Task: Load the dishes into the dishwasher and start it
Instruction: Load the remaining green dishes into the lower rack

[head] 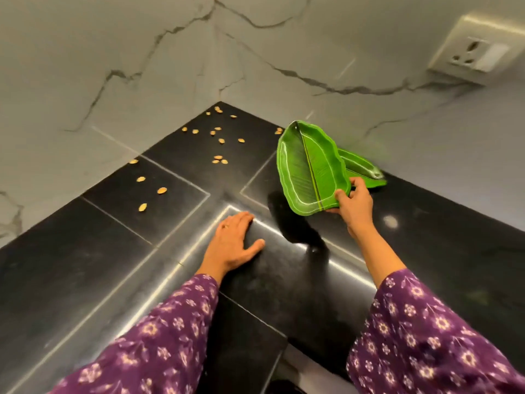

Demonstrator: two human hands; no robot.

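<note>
The right hand [353, 201] pinches the near end of a green leaf-shaped plate [309, 169], thumb on the upper face and fingers curled beneath the rim. The plate is tilted, with its far end raised clear of the worktop [113, 237]. The left hand [234, 243] lies flat on the worktop with its fingers straight and holds nothing.

A second leaf-shaped plate [362, 169] lies on the worktop just behind the first, close to the wall. Whether the two plates touch cannot be told. Seeds [162, 190] are scattered over the corner of the worktop, well apart from both hands. The dishwasher is not in view.

Hazards, judged from this position:

- Slip. The plate is held by one end only, so its length acts as a lever against the pinch. A quick swing is likely to twist it loose. Support from the left hand would reduce this.
- Snagging. If the plates overlap, lifting one may drag the other off the worktop edge.
- Omission. The second plate could be left unloaded.
- Debris. Seeds sticking to a plate would be carried into the dishwasher.
</note>
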